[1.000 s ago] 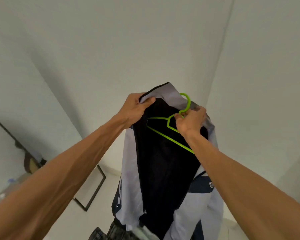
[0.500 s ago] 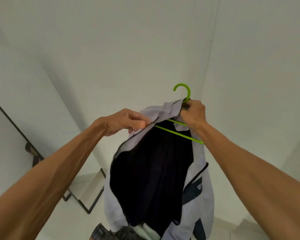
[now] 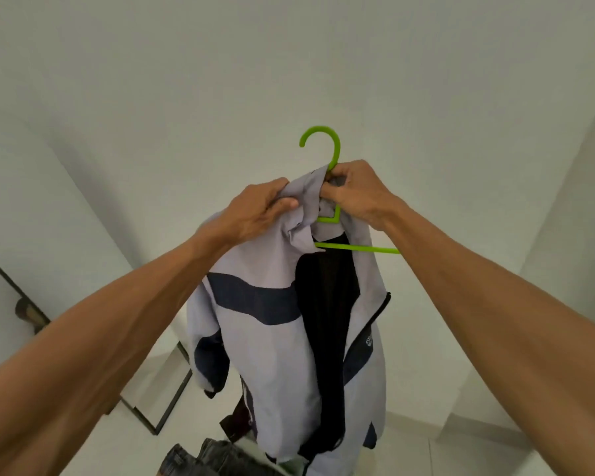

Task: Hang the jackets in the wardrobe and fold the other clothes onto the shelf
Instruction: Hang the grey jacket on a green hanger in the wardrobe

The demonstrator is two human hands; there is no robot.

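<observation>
A light grey jacket [image 3: 279, 341] with dark blue bands and a black lining hangs in front of me, draped on a bright green hanger [image 3: 327, 149]. My left hand [image 3: 255, 214] grips the jacket's collar and left shoulder. My right hand [image 3: 358, 194] holds the hanger's neck just under the hook, pinching collar cloth with it. The hanger's bar sticks out to the right under my right wrist. The jacket's front is open, with the zip edge on the right.
White walls meet in a corner ahead. A black metal frame [image 3: 169, 400] stands low on the left. Dark denim clothes [image 3: 200, 458] lie at the bottom edge, below the jacket.
Both hands have risen with the jacket. My left hand has moved from the left shoulder up to the collar beside my right hand, and the jacket's left front now covers the hanger.
</observation>
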